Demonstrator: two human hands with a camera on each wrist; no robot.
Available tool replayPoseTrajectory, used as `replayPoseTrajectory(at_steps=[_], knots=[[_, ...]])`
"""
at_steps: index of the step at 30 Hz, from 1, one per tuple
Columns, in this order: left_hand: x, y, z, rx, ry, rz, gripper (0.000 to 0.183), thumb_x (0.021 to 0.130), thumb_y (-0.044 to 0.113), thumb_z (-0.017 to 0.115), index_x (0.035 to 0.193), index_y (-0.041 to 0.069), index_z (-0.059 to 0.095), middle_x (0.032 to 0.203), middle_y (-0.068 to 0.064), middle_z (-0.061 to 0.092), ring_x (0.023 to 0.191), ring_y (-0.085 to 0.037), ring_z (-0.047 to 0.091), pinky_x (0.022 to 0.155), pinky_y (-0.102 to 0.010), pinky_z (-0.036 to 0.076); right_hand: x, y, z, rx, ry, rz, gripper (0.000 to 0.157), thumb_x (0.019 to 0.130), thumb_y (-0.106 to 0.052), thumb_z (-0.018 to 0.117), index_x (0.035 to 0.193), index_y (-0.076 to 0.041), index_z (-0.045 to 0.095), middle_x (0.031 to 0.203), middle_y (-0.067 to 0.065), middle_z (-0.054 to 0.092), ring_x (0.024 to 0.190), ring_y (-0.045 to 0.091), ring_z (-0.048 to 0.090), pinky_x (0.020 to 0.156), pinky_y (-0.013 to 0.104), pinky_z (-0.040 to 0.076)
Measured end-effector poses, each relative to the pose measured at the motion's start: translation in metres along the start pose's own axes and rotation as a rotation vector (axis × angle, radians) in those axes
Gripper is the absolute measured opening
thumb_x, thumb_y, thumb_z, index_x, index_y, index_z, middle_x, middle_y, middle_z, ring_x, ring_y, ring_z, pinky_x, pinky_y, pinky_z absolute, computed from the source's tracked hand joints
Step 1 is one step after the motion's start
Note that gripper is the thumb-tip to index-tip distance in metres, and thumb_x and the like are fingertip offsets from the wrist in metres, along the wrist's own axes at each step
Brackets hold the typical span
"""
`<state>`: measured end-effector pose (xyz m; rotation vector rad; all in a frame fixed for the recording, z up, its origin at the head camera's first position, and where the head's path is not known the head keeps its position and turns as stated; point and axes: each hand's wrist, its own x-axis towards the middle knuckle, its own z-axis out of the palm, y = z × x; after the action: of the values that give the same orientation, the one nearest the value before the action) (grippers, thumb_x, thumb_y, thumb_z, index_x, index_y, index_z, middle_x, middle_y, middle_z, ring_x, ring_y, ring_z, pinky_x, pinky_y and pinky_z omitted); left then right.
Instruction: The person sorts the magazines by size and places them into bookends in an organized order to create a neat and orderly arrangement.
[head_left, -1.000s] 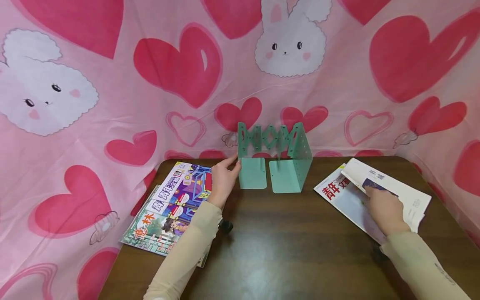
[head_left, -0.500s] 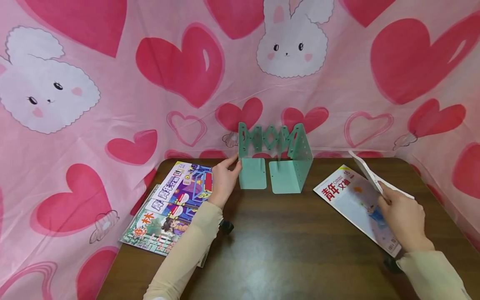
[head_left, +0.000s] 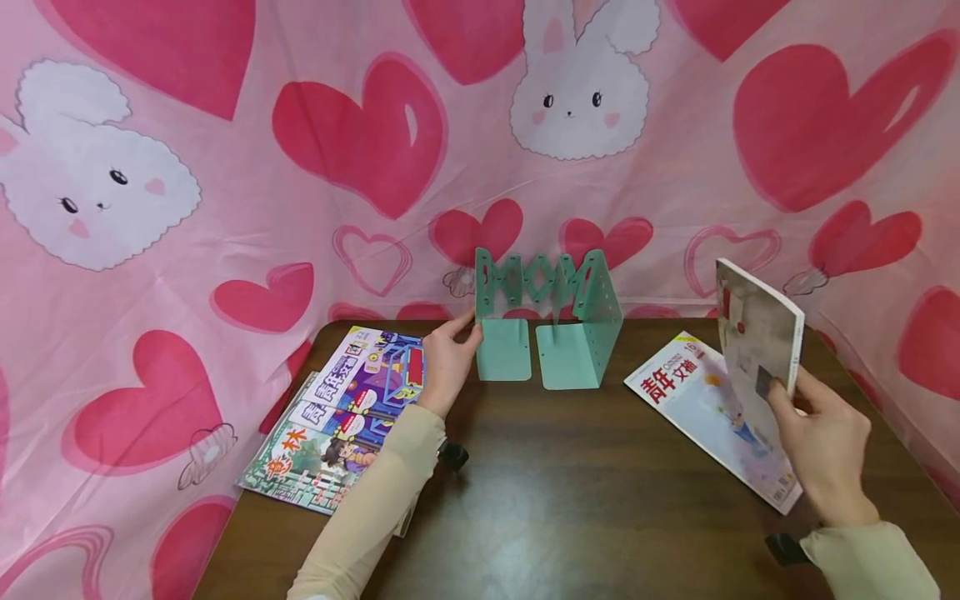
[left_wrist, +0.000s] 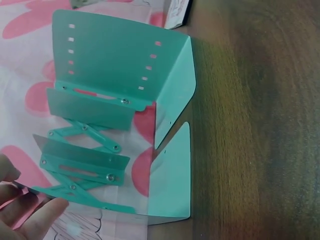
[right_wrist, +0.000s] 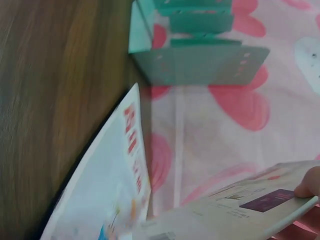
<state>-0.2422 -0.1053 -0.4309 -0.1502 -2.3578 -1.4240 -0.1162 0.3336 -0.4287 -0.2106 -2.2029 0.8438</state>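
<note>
A mint-green expandable bookend (head_left: 572, 354) stands at the back of the table, with its zigzag links spread. My left hand (head_left: 450, 362) holds the rear edge of its left end panel, fingertips at the edge in the left wrist view. On the right, my right hand (head_left: 825, 437) grips a pale magazine (head_left: 757, 329) by its near edge, thumb on one face and fingers behind. That magazine stands roughly upright, raised above another magazine (head_left: 690, 392) with red title characters, which lies flat on the table. In the right wrist view the held magazine (right_wrist: 220, 215) shows a dark rectangle.
Several overlapping colourful magazines (head_left: 352, 400) lie at the left of the brown wooden table (head_left: 555, 483), partly under my left forearm. A pink cloth (head_left: 465, 150) with hearts and rabbits hangs close behind the bookend. Black wrist straps show below both wrists.
My right hand has lifted the pale magazine off the one below and turned it from flat to upright, uncovering the lower cover. The left hand and bookend have stayed in place.
</note>
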Motion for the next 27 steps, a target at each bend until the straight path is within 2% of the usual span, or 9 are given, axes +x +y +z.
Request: replayPoseTrajectory(at_steps=[3, 6, 12, 15, 19, 25, 27], knots=[[-0.001, -0.001, 0.000, -0.015, -0.003, -0.022, 0.040, 0.099, 0.022, 0.073, 0.138, 0.016, 0.069, 0.127, -0.005, 0.074, 0.113, -0.025, 0.070, 0.086, -0.040, 0.061, -0.003, -0.008, 0.000, 0.052, 0.033, 0.012, 0.023, 0.091, -0.009, 0.069, 0.111, -0.005, 0.081, 0.086, -0.057, 0.048, 0.069, -0.031, 0.046, 0.062, -0.003, 0.033], [-0.001, -0.002, 0.001, -0.015, 0.004, -0.015, 0.039, 0.098, 0.021, 0.073, 0.137, 0.016, 0.069, 0.125, -0.005, 0.075, 0.111, -0.025, 0.071, 0.084, -0.040, 0.061, -0.006, -0.018, 0.002, 0.095, 0.051, 0.006, 0.021, 0.090, -0.008, 0.070, 0.107, -0.004, 0.081, 0.084, -0.052, 0.053, 0.065, -0.027, 0.049, 0.058, -0.001, 0.033], [-0.001, -0.002, 0.002, 0.003, 0.028, 0.006, 0.037, 0.097, 0.020, 0.074, 0.134, 0.014, 0.072, 0.121, -0.007, 0.076, 0.108, -0.024, 0.073, 0.082, -0.039, 0.060, -0.015, -0.040, 0.005, 0.164, 0.052, 0.015, 0.024, 0.090, -0.004, 0.069, 0.111, -0.003, 0.081, 0.091, -0.050, 0.058, 0.066, -0.025, 0.054, 0.059, -0.001, 0.037], [-0.001, -0.002, 0.002, 0.004, 0.036, 0.014, 0.036, 0.096, 0.020, 0.075, 0.132, 0.014, 0.073, 0.116, -0.007, 0.078, 0.104, -0.024, 0.074, 0.079, -0.039, 0.060, -0.019, -0.051, 0.005, 0.192, 0.066, -0.015, 0.025, 0.090, -0.002, 0.069, 0.113, -0.001, 0.080, 0.099, -0.047, 0.061, 0.073, -0.025, 0.057, 0.065, -0.002, 0.041], [0.000, -0.002, 0.003, 0.012, 0.048, 0.027, 0.037, 0.096, 0.019, 0.075, 0.131, 0.011, 0.073, 0.116, -0.008, 0.077, 0.106, -0.026, 0.074, 0.083, -0.041, 0.060, -0.022, -0.063, 0.005, 0.242, 0.080, -0.085, 0.025, 0.089, 0.000, 0.068, 0.111, 0.002, 0.079, 0.105, -0.039, 0.065, 0.080, -0.024, 0.059, 0.069, -0.001, 0.044], [0.000, -0.001, 0.003, 0.013, 0.046, 0.020, 0.037, 0.096, 0.016, 0.075, 0.132, 0.013, 0.072, 0.117, -0.009, 0.077, 0.107, -0.027, 0.074, 0.084, -0.043, 0.061, -0.027, -0.073, 0.000, 0.283, 0.071, -0.147, 0.022, 0.089, 0.001, 0.069, 0.108, 0.000, 0.081, 0.105, -0.020, 0.075, 0.083, -0.022, 0.061, 0.069, 0.000, 0.046], [-0.001, 0.000, 0.003, 0.009, 0.043, 0.020, 0.037, 0.096, 0.016, 0.075, 0.133, 0.013, 0.072, 0.117, -0.009, 0.077, 0.105, -0.026, 0.074, 0.083, -0.042, 0.061, -0.029, -0.077, -0.003, 0.285, 0.058, -0.156, 0.021, 0.089, 0.001, 0.070, 0.106, 0.000, 0.081, 0.105, -0.019, 0.075, 0.083, -0.022, 0.061, 0.069, 0.000, 0.046]])
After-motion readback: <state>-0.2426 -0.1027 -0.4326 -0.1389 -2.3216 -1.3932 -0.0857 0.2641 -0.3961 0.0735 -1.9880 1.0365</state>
